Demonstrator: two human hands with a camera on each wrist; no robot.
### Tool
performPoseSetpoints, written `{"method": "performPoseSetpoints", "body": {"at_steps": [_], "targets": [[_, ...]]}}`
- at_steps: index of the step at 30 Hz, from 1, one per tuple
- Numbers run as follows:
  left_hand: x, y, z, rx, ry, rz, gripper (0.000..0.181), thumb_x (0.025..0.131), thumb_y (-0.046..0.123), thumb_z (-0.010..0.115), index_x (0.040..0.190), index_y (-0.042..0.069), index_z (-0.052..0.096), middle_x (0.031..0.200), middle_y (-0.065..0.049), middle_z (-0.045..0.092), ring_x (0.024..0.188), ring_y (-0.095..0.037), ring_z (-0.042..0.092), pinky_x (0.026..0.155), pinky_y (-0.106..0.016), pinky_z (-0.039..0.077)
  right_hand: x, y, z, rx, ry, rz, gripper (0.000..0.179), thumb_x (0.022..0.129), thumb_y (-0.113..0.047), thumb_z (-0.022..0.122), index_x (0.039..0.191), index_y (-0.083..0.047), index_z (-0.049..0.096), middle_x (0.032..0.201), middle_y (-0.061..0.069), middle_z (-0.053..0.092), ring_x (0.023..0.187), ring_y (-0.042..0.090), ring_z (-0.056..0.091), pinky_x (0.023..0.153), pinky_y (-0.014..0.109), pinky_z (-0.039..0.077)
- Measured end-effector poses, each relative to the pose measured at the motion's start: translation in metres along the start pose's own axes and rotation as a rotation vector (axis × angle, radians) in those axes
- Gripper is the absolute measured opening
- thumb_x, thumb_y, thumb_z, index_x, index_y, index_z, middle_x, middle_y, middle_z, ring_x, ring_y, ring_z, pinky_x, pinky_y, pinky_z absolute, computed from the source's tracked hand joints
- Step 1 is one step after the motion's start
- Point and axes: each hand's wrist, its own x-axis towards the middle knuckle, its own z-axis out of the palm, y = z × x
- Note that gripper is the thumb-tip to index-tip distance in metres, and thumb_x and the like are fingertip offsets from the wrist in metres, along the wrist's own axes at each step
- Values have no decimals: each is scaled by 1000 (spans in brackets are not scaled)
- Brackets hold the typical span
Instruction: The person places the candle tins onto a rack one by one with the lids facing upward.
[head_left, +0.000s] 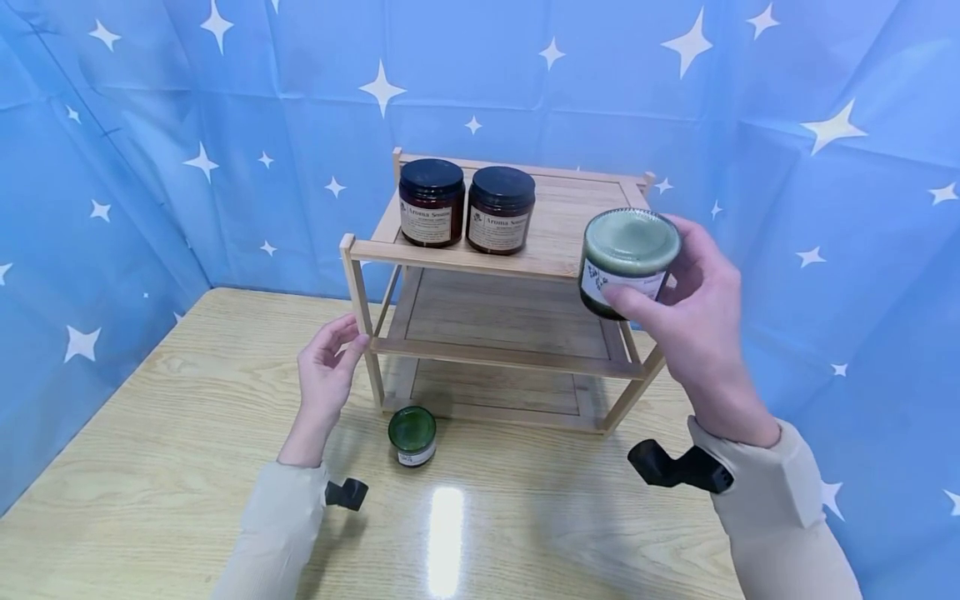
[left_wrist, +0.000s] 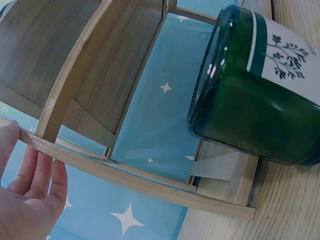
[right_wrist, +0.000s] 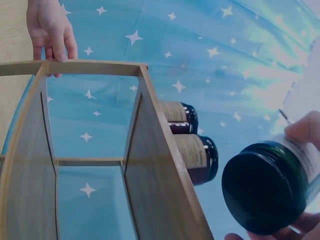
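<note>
While the R hand (head_left: 705, 312) grips a green jar (head_left: 632, 242), thumb on its white label and fingers round the far side, the L hand (head_left: 326, 367) pinches the front L post (head_left: 359, 292) of a wooden shelf (head_left: 573, 217) btwn thumb and fingers. The held jar is rt of ctr in the head frame, by the top tier's rt end; in the R wrist view, lower rt, a gap shows btwn jar and shelf.

Near the L hand, a 2nd green jar (head_left: 412, 433) stands on the wood-grain table (head_left: 187, 450), below ctr of the head frame, just in front of the shelf; it fills the upper rt of the L wrist view, label w/ a plant sprig.

Upper ctr, on the top tier's L half: a dark jar (head_left: 432, 204) w/ black lid; just beside it, to the rt, another dark jar (head_left: 501, 210), label also facing fwd.

Farther out: pale sleeves (head_left: 281, 508) at btm L and btm rt, a blue backdrop (head_left: 300, 125) w/ white stars across the top.
</note>
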Motion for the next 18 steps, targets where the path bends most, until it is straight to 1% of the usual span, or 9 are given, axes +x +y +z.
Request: {"method": "performPoseSetpoints", "body": {"at_steps": [6,10,13,18], "targets": [[0,1,1,-7,6,-2,25,88,-15,58,113,-15,58,94,12,67,94,-7,62,85,-20,50,15,0,0,-70,9,4,52,71,13,69,119,-5,62,111,13,62,98,25,56,79,25,46],[0,1,1,-16,7,3,25,88,-16,58,112,-13,60,94,11,67,93,-7,62,85,-20,51,23,2,0,-87,10,8,52,71,12,70,120,-4,61,113,10,61,103,22,56,84,24,44],[0,1,1,-17,8,4,25,87,-16,58,112,-13,60,93,12,67,93,-6,62,85,-20,51,29,5,-1,-104,12,21,53,71,10,70,121,-5,61,111,9,60,100,21,56,81,25,43],[0,1,1,-18,12,1,25,87,-16,58,111,-11,62,93,12,67,93,-6,62,84,-19,51,37,8,-1,-125,13,41,52,72,7,73,120,-9,63,105,8,59,87,20,56,69,26,44]]}}
